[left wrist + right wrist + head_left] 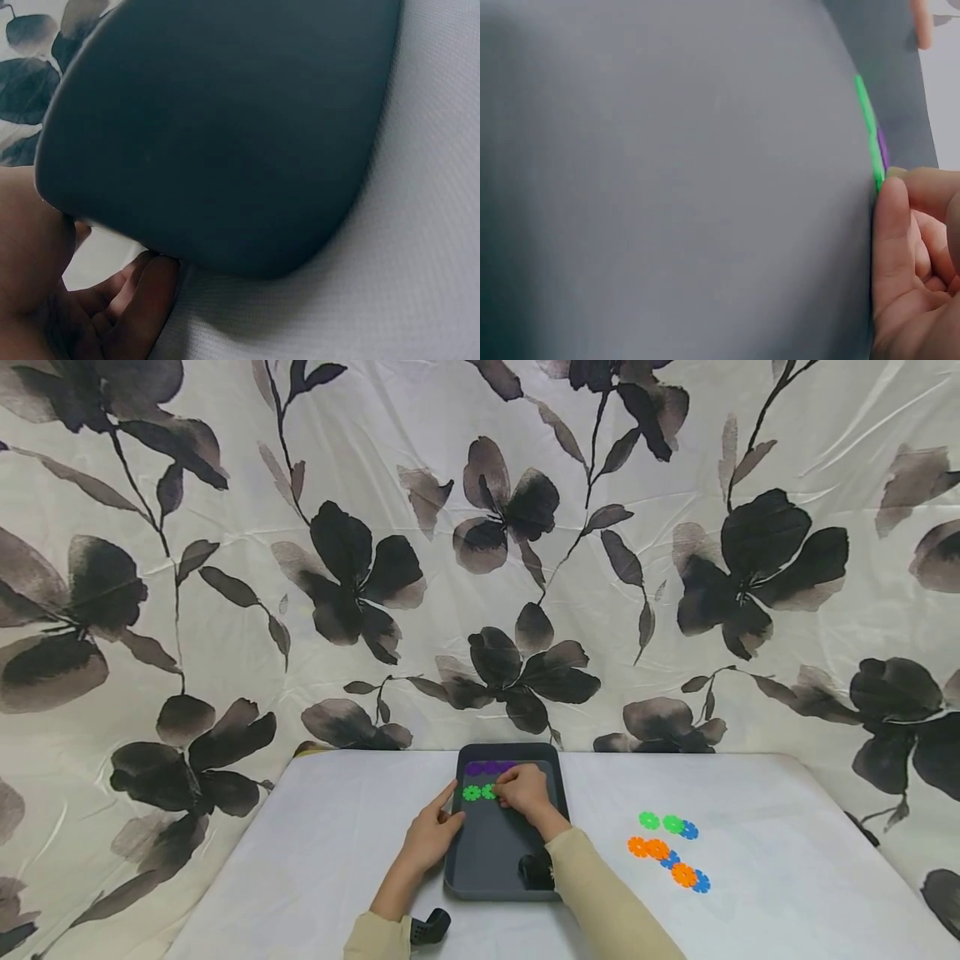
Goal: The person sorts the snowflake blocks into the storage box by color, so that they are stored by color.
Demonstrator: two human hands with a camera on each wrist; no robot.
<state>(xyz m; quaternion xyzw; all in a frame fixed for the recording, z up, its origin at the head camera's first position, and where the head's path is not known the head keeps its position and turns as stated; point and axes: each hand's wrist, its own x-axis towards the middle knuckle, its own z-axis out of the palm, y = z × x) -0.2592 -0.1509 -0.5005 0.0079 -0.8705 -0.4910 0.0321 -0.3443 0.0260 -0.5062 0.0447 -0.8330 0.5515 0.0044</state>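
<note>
A dark grey tray (502, 852) lies on the white table. Near its far end is a row of purple notched discs (491, 767); a green notched disc (471, 793) lies in front of that row. Beside it, my right hand (525, 789) pinches a second green notched disc (489, 791) between thumb and finger, low over the tray floor. The right wrist view shows the fingertips at the end of a green strip (866, 105), seen edge-on. My left hand (429, 837) grips the tray's left rim, thumb at the edge; the left wrist view shows curled fingers (146, 300) against its underside.
Right of the tray, loose green discs (649, 820), orange discs (637, 847) and blue discs (701, 882) lie on the table, some overlapping. A flower-patterned cloth (510, 677) hangs behind the table. Black devices (431, 927) sit on both wrists.
</note>
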